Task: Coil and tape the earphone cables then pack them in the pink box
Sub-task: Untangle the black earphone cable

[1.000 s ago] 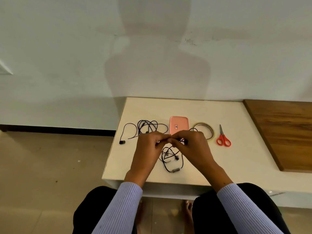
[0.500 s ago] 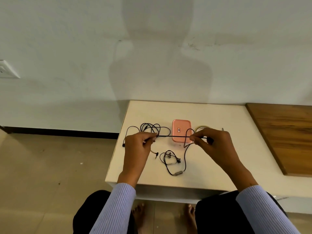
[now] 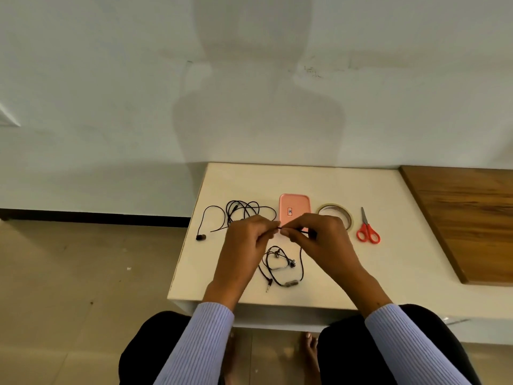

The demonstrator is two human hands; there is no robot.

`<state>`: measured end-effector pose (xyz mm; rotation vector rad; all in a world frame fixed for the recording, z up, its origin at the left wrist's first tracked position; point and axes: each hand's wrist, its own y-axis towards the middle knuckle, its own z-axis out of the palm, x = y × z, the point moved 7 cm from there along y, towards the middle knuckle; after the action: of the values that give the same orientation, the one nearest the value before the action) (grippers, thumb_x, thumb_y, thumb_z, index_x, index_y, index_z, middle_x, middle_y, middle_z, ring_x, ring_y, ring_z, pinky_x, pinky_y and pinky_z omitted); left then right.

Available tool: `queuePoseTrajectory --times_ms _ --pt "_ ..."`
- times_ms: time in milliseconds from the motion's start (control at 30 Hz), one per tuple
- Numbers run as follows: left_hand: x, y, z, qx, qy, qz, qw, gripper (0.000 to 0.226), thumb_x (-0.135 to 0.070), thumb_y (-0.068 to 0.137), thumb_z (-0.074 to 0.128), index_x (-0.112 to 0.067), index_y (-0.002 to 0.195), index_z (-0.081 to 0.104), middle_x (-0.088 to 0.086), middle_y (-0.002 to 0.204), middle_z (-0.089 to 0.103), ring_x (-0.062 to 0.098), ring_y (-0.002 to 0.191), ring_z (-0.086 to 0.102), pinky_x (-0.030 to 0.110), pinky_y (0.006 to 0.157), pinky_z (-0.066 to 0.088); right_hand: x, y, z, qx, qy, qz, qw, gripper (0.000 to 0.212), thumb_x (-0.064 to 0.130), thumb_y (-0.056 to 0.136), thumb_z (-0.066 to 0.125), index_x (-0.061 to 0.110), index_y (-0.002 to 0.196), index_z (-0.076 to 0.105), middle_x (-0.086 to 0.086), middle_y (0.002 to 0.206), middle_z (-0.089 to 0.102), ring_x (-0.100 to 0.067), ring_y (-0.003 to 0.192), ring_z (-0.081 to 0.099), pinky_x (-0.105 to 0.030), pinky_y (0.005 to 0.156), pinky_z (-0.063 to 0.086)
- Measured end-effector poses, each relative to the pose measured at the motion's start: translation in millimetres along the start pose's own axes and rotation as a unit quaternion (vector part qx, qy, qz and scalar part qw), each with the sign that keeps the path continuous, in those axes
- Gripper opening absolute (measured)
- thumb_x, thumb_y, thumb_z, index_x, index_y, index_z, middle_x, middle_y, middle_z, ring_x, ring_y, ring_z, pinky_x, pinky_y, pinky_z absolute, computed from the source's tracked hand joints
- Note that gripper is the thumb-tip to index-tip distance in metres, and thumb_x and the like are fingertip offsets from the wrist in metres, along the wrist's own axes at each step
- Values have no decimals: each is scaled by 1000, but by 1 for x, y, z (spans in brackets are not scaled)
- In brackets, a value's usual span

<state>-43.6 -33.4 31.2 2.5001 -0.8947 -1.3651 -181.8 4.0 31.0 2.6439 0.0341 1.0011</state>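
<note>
A black earphone cable [image 3: 280, 269] hangs from both hands above the white table [image 3: 319, 184], its buds, remote and plug lying in loose loops near the front edge. My left hand [image 3: 245, 240] and my right hand [image 3: 319, 237] pinch the cable, fingertips almost touching. A second black earphone cable [image 3: 241, 211] lies tangled at the back left, one bud near the table's left edge. The closed pink box [image 3: 294, 207] sits just behind my hands.
A roll of clear tape [image 3: 337, 213] lies right of the pink box, partly behind my right hand. Red-handled scissors [image 3: 367, 230] lie further right. A wooden board [image 3: 466, 218] covers the table's right end. A wall stands behind.
My hands were together, then pulled apart with a length of cable stretched between them. Now they have come back together in front of the pink box.
</note>
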Motion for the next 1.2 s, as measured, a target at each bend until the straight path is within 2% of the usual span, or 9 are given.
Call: queuePoseTrajectory --times_ms 167,267,400,467,567,767,900,1067,1200 --pt "31 1 -29 -83 -9 -77 994 19 -1 82 68 -11 97 75 -5 79 72 3 74 67 13 75 51 -25 -3 -25 -6 23 56 998 9 27 78 72 24 87 74 22 73 63 -1 63 55 -13 56 40" --pt "40 -3 -26 -51 -12 -112 992 23 -3 86 64 -14 104 73 -5 79 72 0 66 66 7 67 48 -33 -6 -34 -15 9 75 997 8 23 79 72 20 86 74 16 72 62 10 69 53 -6 58 39" --pt "35 -5 -10 66 176 -116 975 53 -21 91 61 -30 141 43 -3 114 69 9 82 68 12 70 42 -31 -7 -30 -27 -27 67 997 9 24 81 72 20 88 74 15 74 62 11 71 52 -7 55 39" --pt "25 -4 -6 88 245 -96 961 64 -28 91 61 -32 146 30 -9 144 46 10 96 65 16 79 44 -29 -7 -26 -30 -42 56 997 9 26 81 71 21 88 74 13 76 66 6 63 53 -10 53 36" --pt "3 -4 7 72 179 -42 980 50 -29 89 64 -30 137 48 -9 145 44 13 105 64 18 90 43 -21 -4 -16 -21 -56 28 998 10 28 82 71 20 86 74 12 80 69 7 59 48 -11 56 36" --pt "0 2 16 72 171 11 983 36 -47 78 69 -28 109 70 -10 105 68 12 97 59 20 72 38 -14 -3 -2 -21 -39 23 999 10 28 83 69 20 88 74 11 79 68 7 62 48 -15 57 38" --pt "5 3 15 42 230 21 972 20 -43 80 69 -28 92 74 -5 97 67 20 98 57 33 97 26 -16 -5 2 -11 -43 27 999 10 30 83 69 21 87 74 13 78 67 8 61 48 -13 58 36" --pt "7 4 11 9 255 -25 967 7 -41 72 77 -34 74 74 -4 136 53 32 135 33 45 108 -18 -24 -3 2 26 -32 51 998 13 36 80 69 25 86 74 21 76 63 4 62 51 -12 57 37" --pt "16 7 -1 -18 212 -50 976 6 -37 71 78 -32 73 75 -2 154 30 32 143 15 51 108 -11 -35 -3 -12 46 2 78 996 9 32 80 70 27 86 74 26 71 62 -1 65 55 -12 57 40"
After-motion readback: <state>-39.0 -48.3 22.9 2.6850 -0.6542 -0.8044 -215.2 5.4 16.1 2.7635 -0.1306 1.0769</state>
